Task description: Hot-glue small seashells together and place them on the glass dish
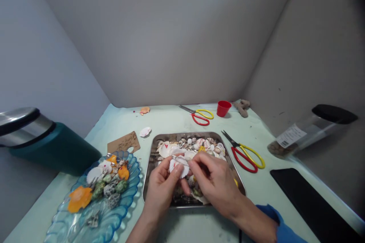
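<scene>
Both my hands hover over a metal tray (150, 159) filled with several seashells (196, 145). My left hand (162, 190) is closed round a flat white shell (179, 167), thumb and fingers pinching it. My right hand (215, 182) is closed beside it, its fingertips pinching at the same shell's upper edge, where a thin wire or thread-like bit shows. What the right fingers grip is too small to name.
A blue glass dish (125, 201) with shells lies at front left. Two red-and-yellow scissors (246, 153) (201, 115), a red cup (223, 108), a loose white shell (145, 131), a brown card (123, 142), a teal bin (42, 140), a plastic jar (305, 131) and a black slab (310, 205) surround the tray.
</scene>
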{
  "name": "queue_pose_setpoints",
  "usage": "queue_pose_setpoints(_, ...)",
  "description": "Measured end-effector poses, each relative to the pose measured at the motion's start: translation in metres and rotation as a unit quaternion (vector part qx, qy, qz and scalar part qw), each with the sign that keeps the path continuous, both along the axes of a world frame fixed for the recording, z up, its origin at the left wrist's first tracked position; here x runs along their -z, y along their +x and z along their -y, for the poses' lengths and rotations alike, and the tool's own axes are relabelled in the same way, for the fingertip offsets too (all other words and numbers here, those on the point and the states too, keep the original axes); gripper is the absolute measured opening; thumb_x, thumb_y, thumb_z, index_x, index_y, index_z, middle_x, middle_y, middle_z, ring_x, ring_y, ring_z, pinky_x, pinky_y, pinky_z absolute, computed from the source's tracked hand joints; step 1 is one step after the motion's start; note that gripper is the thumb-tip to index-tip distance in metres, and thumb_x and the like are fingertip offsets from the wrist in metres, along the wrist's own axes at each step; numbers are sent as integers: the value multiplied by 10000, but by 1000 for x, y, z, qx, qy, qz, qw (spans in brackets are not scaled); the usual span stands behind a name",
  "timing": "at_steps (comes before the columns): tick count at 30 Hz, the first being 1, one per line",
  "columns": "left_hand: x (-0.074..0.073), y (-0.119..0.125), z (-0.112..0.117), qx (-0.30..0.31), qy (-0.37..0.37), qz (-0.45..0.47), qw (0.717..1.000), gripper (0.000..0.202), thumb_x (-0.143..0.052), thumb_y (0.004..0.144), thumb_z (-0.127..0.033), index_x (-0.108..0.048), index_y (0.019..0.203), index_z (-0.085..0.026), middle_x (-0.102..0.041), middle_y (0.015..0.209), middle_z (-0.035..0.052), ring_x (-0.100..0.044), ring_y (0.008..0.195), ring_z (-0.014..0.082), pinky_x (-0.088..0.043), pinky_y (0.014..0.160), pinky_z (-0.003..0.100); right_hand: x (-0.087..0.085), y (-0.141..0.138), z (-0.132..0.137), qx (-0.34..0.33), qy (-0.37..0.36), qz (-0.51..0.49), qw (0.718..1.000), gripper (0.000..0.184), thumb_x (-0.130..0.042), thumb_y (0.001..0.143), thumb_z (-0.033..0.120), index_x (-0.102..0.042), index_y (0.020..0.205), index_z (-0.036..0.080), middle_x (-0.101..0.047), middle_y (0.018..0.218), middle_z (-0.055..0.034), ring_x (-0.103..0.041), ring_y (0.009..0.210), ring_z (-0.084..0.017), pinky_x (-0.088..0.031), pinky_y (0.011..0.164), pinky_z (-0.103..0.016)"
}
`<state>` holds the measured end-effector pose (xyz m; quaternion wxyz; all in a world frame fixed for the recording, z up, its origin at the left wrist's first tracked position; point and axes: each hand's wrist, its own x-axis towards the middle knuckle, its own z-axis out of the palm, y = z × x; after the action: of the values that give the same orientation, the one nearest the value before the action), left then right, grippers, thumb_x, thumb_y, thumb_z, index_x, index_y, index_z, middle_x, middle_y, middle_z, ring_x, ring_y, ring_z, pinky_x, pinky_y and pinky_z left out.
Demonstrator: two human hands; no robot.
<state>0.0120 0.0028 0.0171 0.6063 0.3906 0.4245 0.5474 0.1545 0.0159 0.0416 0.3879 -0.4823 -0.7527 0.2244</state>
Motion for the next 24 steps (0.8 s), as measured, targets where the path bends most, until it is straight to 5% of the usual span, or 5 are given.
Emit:
queue_pose_setpoints(8, 4, -3, 0, 19, 2, 18, 1000, 174, -589, 830, -331, -569, 864, -161, -582, 472, -39, -524, 384, 87, -381, 445, 171, 5, 0, 2, -30, 15, 2, 999, 246, -424, 913, 219, -454, 671, 186, -478, 617, 24, -454, 565, -107, -306, 568, -239)
queue_pose_setpoints(15, 2, -6, 1, 60, 3, 31, 998, 259, -550, 856, -336, -550, 1016, -133, -604, 466, -29, -556, 388, 99, -381, 450, 172, 7, 2, -1, -64, 20, 6, 998, 237, -413, 919, 208, -441, 685, 190, -486, 637, 21, -451, 573, -107, -304, 575, -239)
queue_pose_setpoints(24, 3, -1, 3, 30, 22, -23, 999, 184, -516, 878, -343, -531, 850, -162, -607, 440, -34, -544, 397, 104, -412, 472, 191, 7, 0, 4, -55, -9, 15, 998, 278, -406, 917, 241, -395, 642, 197, -471, 583, 30, -436, 525, -104, -287, 541, -244)
